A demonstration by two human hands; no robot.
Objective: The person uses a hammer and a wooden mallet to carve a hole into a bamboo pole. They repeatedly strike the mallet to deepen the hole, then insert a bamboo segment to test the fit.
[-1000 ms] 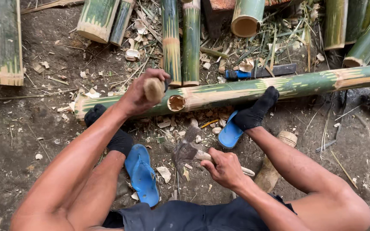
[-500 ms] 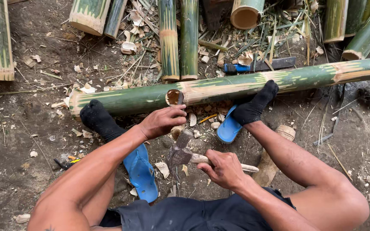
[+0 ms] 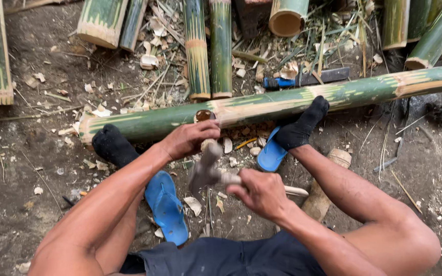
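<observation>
A long green bamboo pole [image 3: 292, 102] lies across the dirt, with a dark cut hole [image 3: 204, 115] in its near side. Both my feet, in black socks, press against it. My left hand [image 3: 185, 139] sits just below the hole, closed around a short pale wooden piece whose end pokes out under the fingers. My right hand [image 3: 262, 194] grips the wooden handle of a small hatchet. Its grey head [image 3: 202, 171] hangs blurred just under my left hand.
Two blue sandals [image 3: 167, 207] [image 3: 271, 153] lie by my feet. Cut bamboo sections [image 3: 208, 48] and chips litter the ground beyond the pole. A blue-handled tool [image 3: 303, 79] lies behind it. A short wooden log [image 3: 323, 194] rests under my right leg.
My left hand, raised above the pole with the wooden piece a second ago, has come down to the cut hole. The hatchet head has lifted closer to it.
</observation>
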